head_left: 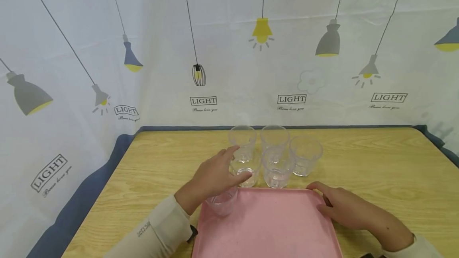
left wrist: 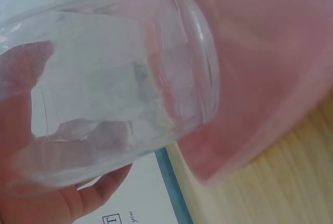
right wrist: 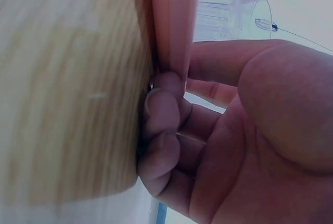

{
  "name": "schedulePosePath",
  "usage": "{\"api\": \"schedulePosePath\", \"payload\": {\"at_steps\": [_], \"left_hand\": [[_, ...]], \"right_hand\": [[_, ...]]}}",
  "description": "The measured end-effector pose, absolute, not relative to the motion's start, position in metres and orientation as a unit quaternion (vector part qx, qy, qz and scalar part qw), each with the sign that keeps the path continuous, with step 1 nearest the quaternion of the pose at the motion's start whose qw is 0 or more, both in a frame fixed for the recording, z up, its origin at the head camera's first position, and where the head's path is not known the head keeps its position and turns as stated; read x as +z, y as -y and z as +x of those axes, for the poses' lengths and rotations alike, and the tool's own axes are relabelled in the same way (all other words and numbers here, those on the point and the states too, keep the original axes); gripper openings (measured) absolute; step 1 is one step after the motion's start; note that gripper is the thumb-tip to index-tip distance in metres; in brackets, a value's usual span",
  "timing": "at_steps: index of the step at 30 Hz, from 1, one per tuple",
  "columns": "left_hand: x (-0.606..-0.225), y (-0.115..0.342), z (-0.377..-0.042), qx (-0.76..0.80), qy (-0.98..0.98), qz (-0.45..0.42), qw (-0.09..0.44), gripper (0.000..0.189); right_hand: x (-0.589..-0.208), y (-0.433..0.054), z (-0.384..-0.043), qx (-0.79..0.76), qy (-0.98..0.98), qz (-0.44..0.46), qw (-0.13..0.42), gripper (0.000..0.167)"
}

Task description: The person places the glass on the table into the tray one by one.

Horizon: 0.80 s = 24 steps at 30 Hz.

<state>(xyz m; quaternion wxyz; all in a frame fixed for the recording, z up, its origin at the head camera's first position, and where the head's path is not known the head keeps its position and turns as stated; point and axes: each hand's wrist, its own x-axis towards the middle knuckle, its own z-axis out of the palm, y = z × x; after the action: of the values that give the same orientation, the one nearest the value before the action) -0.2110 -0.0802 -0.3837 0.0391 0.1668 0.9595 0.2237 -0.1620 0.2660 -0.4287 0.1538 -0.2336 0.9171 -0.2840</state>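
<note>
My left hand [head_left: 213,174] reaches over the left edge of a pink tray [head_left: 279,226], thumb and fingers spread beside a clear plastic cup [head_left: 247,176] at the tray's far edge. Under that wrist, another clear cup [head_left: 222,206] stands in the tray's far left corner. The left wrist view has a clear cup [left wrist: 130,78] close up, with the left hand [left wrist: 41,203] partly seen through it. At the tray's far right corner, my right hand [head_left: 342,206] grips the rim. In the right wrist view, its curled fingers [right wrist: 161,112] are under the tray edge [right wrist: 177,16].
Behind the tray stand more clear cups, two at the back [head_left: 242,136] [head_left: 274,136], one in front [head_left: 277,170] and one to the right [head_left: 305,156]. A wooden table [head_left: 376,162] carries everything. A white curtain [head_left: 236,71] printed with lamps hangs at its far edge.
</note>
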Motion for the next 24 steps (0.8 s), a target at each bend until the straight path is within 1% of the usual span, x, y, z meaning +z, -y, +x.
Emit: {"api": "schedulePosePath", "payload": {"at_steps": [13, 24], "left_hand": [[-0.3828, 0.0807, -0.2113, 0.259, -0.951, 0.163, 0.052, 0.090], [-0.3839, 0.0809, -0.2116, 0.269, -0.947, 0.167, 0.051, 0.090]], "right_hand": [[-0.4271, -0.2670, -0.1632, -0.289, -0.914, -0.232, 0.165, 0.042], [-0.4287, -0.2674, -0.1630, -0.290, -0.915, -0.233, 0.160, 0.042]]}}
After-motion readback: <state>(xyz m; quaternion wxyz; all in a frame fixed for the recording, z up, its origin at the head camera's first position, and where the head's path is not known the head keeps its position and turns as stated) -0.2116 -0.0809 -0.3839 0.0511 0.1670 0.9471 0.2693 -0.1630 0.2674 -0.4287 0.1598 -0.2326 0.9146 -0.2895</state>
